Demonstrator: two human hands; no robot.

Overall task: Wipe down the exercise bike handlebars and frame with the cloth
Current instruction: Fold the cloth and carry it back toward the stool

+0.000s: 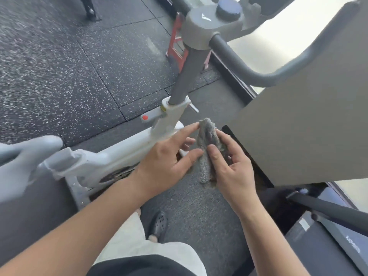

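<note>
A grey terry cloth [208, 136] hangs bunched in front of me, just right of the bike. My right hand [231, 166] pinches it between thumb and fingers. My left hand [169, 158] has its fingers spread, and its index fingertip touches the cloth's upper edge. The exercise bike's white frame [119, 156] runs low from left to centre, partly behind my left hand. A grey stem [189, 72] rises from it to a grey hub with a dark knob [229, 8]. A dark grey handlebar [249, 70] curves out to the right.
Speckled black rubber floor tiles [69, 66] lie to the left. A large beige panel [308, 116] fills the right side. A treadmill [328, 236] sits at lower right. A red stand [177, 42] is behind the stem. My foot in a dark clog [158, 226] is below.
</note>
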